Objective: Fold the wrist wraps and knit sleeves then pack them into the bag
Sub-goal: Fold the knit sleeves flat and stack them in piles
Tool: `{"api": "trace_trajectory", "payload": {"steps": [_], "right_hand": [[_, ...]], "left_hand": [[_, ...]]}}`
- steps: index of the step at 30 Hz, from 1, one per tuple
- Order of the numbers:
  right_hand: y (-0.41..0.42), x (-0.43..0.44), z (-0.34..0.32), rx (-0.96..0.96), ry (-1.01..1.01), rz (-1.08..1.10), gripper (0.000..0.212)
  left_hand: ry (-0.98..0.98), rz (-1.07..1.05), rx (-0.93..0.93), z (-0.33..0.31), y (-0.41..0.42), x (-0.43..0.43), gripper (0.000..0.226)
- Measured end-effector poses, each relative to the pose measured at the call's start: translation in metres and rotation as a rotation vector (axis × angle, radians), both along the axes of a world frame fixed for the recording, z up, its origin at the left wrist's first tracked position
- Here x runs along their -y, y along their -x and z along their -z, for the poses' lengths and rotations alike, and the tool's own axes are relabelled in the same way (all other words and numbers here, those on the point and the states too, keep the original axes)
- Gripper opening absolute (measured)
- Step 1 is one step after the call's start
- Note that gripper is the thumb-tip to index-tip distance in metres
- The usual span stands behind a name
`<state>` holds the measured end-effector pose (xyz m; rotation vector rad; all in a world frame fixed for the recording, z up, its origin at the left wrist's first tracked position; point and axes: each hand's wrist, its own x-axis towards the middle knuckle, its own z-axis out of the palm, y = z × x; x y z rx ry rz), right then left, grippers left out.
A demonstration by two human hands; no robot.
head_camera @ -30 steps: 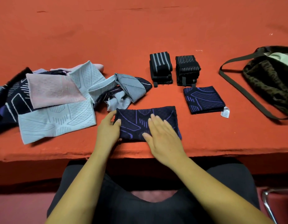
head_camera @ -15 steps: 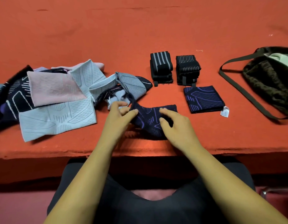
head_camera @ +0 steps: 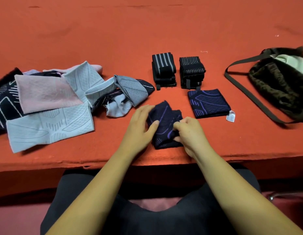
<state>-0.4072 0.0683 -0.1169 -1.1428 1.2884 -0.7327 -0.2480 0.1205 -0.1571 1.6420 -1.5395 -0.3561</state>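
Orange cloth tabletop (head_camera: 113, 31); left hand (head_camera: 140, 126) and right hand (head_camera: 189, 133) grip a navy sleeve (head_camera: 166, 119)

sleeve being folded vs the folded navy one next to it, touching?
Apart. Head view shows a strip of bare red table between the navy sleeve held by the left hand and right hand and the folded navy sleeve.

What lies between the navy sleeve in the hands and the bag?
A folded navy sleeve lies flat between the held sleeve and the bag; the bag's strap loops beside it.
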Motion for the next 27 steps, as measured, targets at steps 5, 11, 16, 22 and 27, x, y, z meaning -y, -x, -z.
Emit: {"api": "trace_trajectory", "payload": {"steps": [5, 11, 16, 22, 27], "right_hand": [[0.012, 0.000, -0.009, -0.090, -0.024, -0.174, 0.023], [0.015, 0.016, -0.009, -0.528, 0.297, -0.142, 0.040], [0.021, 0.018, 0.009, -0.749, 0.301, -0.157, 0.029], [0.012, 0.031, 0.009, -0.832, 0.284, -0.163, 0.035], [0.001, 0.030, 0.008, -0.545, 0.285, -0.155, 0.043]], "left_hand": [[-0.132, 0.109, 0.143, 0.017, 0.006, 0.004, 0.063], [-0.180, 0.104, 0.299, 0.021, 0.005, 0.006, 0.072], [-0.185, 0.079, 0.441, 0.024, 0.007, 0.006, 0.075], [-0.189, 0.083, 0.459, 0.022, 0.008, 0.006, 0.074], [-0.169, 0.058, 0.308, 0.017, 0.011, 0.000, 0.071]]}}
